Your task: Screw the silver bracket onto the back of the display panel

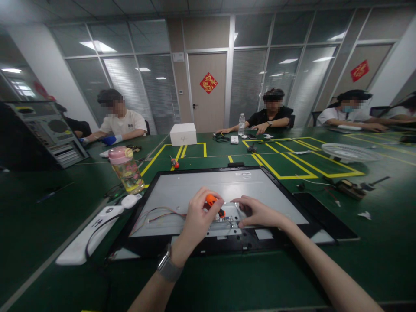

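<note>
A flat monitor panel [182, 190] lies face down on the green table, its grey metal back up inside a black frame. My left hand [196, 221] is closed around an orange-handled screwdriver [211, 200], tip down on a small circuit board [227, 216] near the panel's front edge. My right hand [256, 212] rests on that board, fingers bent and pressing it. Coloured wires [156, 214] run left from the board across the panel.
A pink-lidded bottle [126, 169], white box [183, 134], red screwdriver [174, 163], white fan grille [349, 151] and a computer case [42, 134] sit on the table. A white cover [87, 236] lies left of the panel. Three people sit at the far side.
</note>
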### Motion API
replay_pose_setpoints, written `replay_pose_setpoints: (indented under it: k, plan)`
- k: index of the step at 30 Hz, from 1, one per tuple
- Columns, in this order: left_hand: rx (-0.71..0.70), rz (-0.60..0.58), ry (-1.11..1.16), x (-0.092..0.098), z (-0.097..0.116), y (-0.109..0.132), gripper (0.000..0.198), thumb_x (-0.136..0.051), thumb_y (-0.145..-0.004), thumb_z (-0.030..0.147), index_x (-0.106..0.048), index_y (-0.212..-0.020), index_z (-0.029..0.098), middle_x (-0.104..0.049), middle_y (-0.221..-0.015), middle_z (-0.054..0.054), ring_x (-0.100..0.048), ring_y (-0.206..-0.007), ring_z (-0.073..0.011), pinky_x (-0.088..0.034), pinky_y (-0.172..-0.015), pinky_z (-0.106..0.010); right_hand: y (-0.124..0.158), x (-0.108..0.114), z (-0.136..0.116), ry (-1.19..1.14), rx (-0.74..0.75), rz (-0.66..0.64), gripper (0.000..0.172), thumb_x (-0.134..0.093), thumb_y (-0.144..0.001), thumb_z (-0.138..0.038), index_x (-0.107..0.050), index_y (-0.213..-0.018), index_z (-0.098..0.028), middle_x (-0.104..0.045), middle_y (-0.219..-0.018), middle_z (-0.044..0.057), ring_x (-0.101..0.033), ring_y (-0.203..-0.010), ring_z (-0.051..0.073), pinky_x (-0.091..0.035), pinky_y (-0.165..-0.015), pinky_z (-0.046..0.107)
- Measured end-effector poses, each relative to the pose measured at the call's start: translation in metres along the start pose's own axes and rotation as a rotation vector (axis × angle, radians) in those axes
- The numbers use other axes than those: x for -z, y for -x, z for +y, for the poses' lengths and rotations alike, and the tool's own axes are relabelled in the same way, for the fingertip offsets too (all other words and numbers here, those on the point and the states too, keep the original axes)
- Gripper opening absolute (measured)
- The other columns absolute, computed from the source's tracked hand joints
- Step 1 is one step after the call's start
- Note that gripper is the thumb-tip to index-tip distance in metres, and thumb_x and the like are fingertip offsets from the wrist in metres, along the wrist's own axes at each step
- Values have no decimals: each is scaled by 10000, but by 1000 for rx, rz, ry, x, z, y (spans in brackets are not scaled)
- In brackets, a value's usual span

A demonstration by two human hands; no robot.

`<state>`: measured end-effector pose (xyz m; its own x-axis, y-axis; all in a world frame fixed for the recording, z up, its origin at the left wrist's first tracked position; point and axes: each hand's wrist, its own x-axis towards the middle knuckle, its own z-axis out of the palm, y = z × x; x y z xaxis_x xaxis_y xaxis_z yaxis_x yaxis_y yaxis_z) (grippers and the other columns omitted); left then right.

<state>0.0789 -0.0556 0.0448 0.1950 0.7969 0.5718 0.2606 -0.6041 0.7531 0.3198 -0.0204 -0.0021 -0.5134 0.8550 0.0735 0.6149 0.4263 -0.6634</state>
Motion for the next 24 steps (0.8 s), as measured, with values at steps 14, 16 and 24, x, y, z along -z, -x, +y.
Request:
replay_pose_setpoints:
  k: [14, 16, 24]
  plan:
    - [-110, -4, 5, -1, 0, 4, 154, -559, -890, 221, -589, -1039, 197, -673, -941, -38, -642, -843, -158, -478, -811, -285, 0, -1, 0, -3, -14, 7, 682, -811, -632, -368, -579, -1256, -216, -497, -862, 3, -519, -792, 196, -429, -712, 297]
    - [-115, -35, 1, 0, 4, 3, 171, -507, -918, 218, -608, -1053, 196, -669, -949, -48, -643, -850, -158, -482, -806, -285, 0, 0, -2, -4, -22, 4, 672, -809, -636, -362, -583, -1250, -207, -497, -863, 4, -518, -796, 196, -429, -719, 298]
    - [-154, 162, -15, 5, 3, -3, 200, -554, -892, 240, -698, -1025, 202, -649, -897, -54, -624, -828, -167, -499, -770, -291, 1, 1, -5, -20, -32, -7, 681, -809, -636, -376, -577, -1255, -213, -497, -864, 3, -521, -791, 195, -431, -719, 297]
